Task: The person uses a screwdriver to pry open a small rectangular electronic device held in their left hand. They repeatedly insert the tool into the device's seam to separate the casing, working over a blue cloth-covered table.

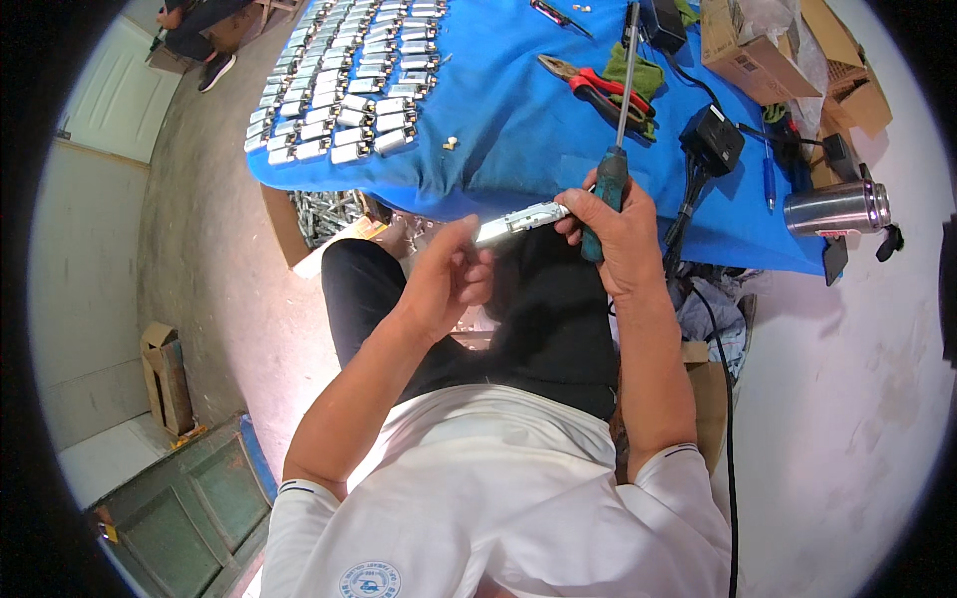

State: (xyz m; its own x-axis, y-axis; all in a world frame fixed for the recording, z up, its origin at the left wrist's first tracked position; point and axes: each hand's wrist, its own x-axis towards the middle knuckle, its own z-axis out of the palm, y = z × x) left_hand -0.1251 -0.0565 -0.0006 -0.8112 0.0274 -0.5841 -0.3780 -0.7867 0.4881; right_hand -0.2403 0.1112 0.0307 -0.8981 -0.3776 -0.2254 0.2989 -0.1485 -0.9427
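Observation:
My left hand [449, 274] pinches one end of a long, narrow silvery metal part [520, 221] above my lap. At its other end, my right hand [620, 224] grips the part between thumb and fingers. That same hand also keeps hold of a screwdriver [613, 177] with a dark green handle, its long shaft pointing away from me over the table. Which kind of fitting the metal part is, I cannot make out. Beyond my hands, several rows of short silvery metal pieces [351, 105] lie on the blue table cover [488, 110].
Red-handled pliers [593, 85] rest on a green cloth at the right. A black adapter [712, 140] with cables, a blue pen [769, 184] and a steel flask [835, 208] stand farther right. Under the table's left edge, a carton [283, 227] holds metal parts. Another person [199, 35] is far left.

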